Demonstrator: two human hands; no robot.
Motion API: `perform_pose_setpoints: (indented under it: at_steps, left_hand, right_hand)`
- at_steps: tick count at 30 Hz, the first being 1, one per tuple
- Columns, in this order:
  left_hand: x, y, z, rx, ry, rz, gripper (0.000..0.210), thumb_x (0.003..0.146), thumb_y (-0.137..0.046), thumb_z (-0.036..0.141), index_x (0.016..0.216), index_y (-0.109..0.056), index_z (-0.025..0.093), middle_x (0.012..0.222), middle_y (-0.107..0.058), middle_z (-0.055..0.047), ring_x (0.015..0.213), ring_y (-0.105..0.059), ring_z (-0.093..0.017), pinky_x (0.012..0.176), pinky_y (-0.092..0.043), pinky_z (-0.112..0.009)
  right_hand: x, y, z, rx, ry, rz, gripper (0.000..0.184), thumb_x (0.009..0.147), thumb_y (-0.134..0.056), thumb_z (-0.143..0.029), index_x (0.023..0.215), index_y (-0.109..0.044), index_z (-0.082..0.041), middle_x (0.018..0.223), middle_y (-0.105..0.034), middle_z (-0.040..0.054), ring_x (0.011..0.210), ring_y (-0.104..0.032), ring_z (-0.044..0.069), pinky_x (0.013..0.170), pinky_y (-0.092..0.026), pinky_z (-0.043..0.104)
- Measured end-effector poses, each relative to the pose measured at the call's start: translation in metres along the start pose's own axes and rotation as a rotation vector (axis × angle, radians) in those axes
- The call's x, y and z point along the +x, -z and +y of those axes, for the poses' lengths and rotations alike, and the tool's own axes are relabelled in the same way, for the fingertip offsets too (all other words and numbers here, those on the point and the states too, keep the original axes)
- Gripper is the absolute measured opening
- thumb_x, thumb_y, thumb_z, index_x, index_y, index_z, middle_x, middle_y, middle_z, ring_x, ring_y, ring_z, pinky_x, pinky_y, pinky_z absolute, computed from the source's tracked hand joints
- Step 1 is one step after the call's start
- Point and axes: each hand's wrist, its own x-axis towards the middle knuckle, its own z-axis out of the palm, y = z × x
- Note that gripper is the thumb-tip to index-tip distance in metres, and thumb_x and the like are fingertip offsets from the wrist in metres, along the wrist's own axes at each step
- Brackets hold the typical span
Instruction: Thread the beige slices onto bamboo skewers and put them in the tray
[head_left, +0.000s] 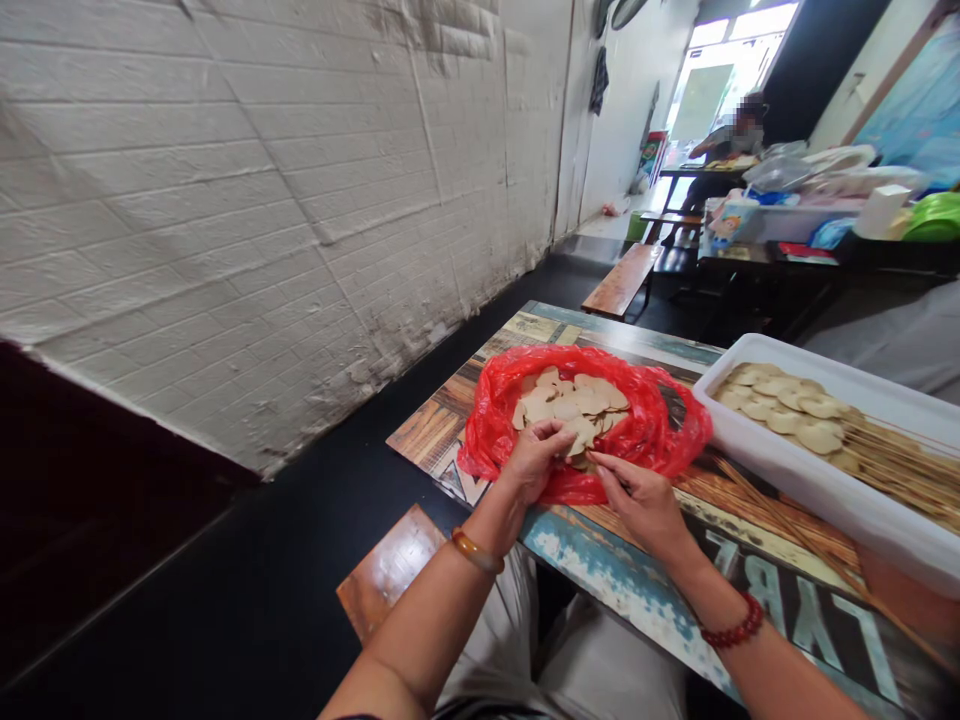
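A crumpled red plastic bag (499, 395) lies open on the table, filled with thin, round beige slices (570, 400). Over its near side, my left hand (534, 462) is closed, thumb and fingers pinching a beige slice. Close beside it, my right hand (641, 497) is closed in a pinch at the near edge of the slices; whatever sits between its fingertips is too small to make out. To the right stands a white plastic tub (720, 410) with skewered beige slices (787, 400) laid in rows, their thin sticks (900, 465) pointing right.
Several loose wooden skewers (795, 525) lie on the patterned table (615, 570) between tub and near edge. A wooden stool (394, 570) stands at left, a bench (622, 280) beyond. A white brick-pattern wall (300, 200) runs along the left. Another person (727, 140) sits far back.
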Motion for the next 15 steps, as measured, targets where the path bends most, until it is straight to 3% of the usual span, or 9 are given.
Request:
perform_pose_setpoints:
  at_steps: [7,15]
  left_hand:
    - [-0.0018,0.0005,0.0033,-0.026,-0.008,-0.041,0.024,0.062,-0.076,0.028,0.073,-0.064,0.011,0.063,-0.058,0.000,0.051,-0.048,-0.005,0.053,-0.036,-0.019]
    - [-0.0010,-0.0008,0.0048,-0.089,0.026,-0.010,0.026,0.058,-0.078,0.029,0.071,-0.063,0.012,0.062,-0.058,0.000,0.055,-0.052,-0.008,0.053,-0.039,-0.021]
  right_hand:
    - [0.0006,0.0008,-0.0015,0.011,0.022,0.006,0.030,0.086,-0.047,-0.029,0.104,-0.069,-0.018,0.098,-0.072,0.0078,0.084,-0.069,0.021,0.080,-0.055,0.037]
    - [0.0011,0.0032,-0.0044,0.019,0.050,0.023,0.032,0.086,-0.046,-0.028,0.103,-0.069,-0.015,0.098,-0.072,0.0096,0.088,-0.068,0.024,0.081,-0.055,0.039]
